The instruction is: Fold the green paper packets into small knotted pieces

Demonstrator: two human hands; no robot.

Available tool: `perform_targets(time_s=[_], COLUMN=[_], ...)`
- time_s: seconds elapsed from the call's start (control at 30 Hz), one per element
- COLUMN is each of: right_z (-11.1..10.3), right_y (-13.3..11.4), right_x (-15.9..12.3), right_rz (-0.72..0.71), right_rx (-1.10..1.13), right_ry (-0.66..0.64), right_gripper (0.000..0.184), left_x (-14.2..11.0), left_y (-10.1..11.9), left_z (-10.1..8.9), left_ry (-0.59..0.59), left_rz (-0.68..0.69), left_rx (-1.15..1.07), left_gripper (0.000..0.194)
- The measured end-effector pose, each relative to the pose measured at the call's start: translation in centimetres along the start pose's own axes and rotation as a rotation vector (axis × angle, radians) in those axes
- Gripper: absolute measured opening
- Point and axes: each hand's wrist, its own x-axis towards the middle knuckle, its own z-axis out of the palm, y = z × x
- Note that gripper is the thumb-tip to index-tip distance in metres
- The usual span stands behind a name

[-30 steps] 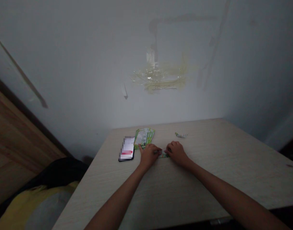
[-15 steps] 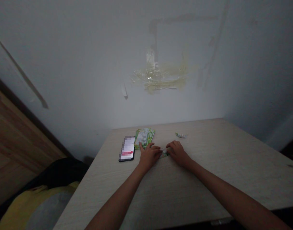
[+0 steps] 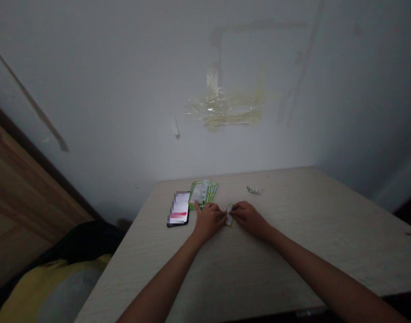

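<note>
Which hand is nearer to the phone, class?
Left. The left hand is just right of the phone; the right hand is farther right, beyond the left hand.

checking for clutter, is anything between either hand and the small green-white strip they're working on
Nothing visible: the left hand and right hand are both right at the small green-white strip, one each side. The smartphone and stack of flat green-white pieces lie off to its left.
</note>
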Motion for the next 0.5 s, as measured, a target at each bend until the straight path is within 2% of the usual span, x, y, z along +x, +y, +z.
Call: perform_targets(time_s=[0.3, 0.5], right_z=[0.34, 0.09], right_y=[0.39, 0.05], right_x=[-0.30, -0.19], right_rz=[-0.001, 0.008], right_rx=[0.053, 0.056], right_ry=[-0.032, -0.041], right_gripper=[0.029, 0.028], left_x=[-0.24, -0.24], left_y=[0.48, 0.32], left_z=[0.46, 0.46], left_ry=[0.036, 0.048], left_rz=[0.003, 0.004], left_rx=[-0.005, -0.014], left_gripper=[0.016, 0.022])
